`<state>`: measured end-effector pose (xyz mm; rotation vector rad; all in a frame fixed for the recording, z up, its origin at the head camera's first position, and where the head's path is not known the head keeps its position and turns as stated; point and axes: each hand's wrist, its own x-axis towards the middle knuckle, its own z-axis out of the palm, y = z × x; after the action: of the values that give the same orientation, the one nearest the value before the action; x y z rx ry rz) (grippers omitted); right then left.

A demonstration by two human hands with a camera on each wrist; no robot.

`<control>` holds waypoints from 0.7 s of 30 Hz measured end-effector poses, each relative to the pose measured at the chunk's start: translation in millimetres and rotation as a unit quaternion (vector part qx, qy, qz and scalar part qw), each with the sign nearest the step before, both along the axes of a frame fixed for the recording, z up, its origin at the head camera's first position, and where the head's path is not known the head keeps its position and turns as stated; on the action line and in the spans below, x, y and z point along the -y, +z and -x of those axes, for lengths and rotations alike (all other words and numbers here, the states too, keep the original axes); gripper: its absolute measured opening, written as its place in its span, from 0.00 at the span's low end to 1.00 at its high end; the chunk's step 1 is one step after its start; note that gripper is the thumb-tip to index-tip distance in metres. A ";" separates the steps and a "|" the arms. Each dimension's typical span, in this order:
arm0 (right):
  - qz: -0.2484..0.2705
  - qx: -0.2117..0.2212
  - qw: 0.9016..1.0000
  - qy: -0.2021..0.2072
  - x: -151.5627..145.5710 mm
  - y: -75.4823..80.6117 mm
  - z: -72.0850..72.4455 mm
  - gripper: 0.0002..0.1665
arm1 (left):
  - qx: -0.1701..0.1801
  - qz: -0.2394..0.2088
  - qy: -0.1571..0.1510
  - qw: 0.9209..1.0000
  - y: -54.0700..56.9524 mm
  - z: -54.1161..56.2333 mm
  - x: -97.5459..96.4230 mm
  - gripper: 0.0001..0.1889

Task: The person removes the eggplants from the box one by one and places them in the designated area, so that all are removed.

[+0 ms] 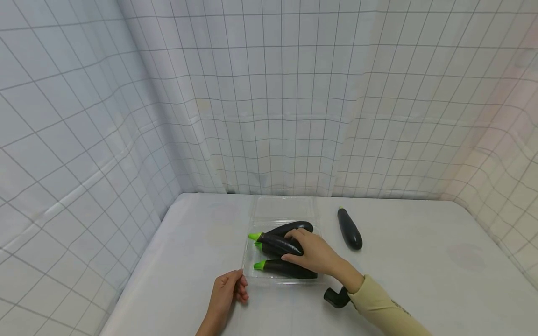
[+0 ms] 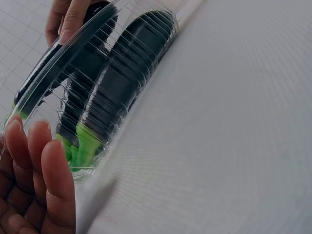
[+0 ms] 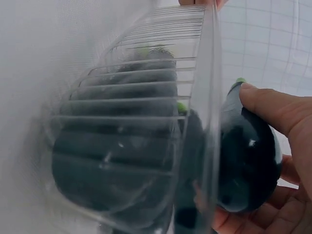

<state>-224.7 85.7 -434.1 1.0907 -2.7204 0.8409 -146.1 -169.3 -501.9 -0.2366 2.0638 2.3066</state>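
Observation:
My right hand grips a dark eggplant with a green stem end, thumb on one side and fingers on the other. It holds this eggplant over a clear plastic container, above other eggplants lying inside. Nearest me in the container is one eggplant, its green end to the left; another eggplant lies at the back. At the container's front left corner, my left hand pinches the rim with its fingers curled. In the left wrist view its thumb is hidden.
The container's clear lid lies opened toward the back. To the right rests another eggplant on the white table. A dark curved object is partly hidden under my right forearm. A gridded white curtain hangs behind.

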 end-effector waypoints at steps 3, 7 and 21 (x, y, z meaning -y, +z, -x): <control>0.006 -0.009 1.000 -0.009 0.7 1.8 -0.1 0.28 | 0.000 -0.001 0.000 1.000 0.1 0.0 -0.5 0.18; 0.018 -0.021 0.999 -0.017 1.1 2.8 0.2 0.27 | -0.006 0.002 -0.003 1.000 -1.3 0.0 -0.9 0.18; 0.054 -0.042 0.997 -0.043 -1.7 0.6 -1.8 0.28 | -0.001 0.004 -0.007 1.000 -0.4 -0.4 -0.7 0.18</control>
<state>-222.9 87.3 -433.5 0.9572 -2.6000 0.8971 -145.7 -168.6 -502.3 -0.2194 2.0682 2.2923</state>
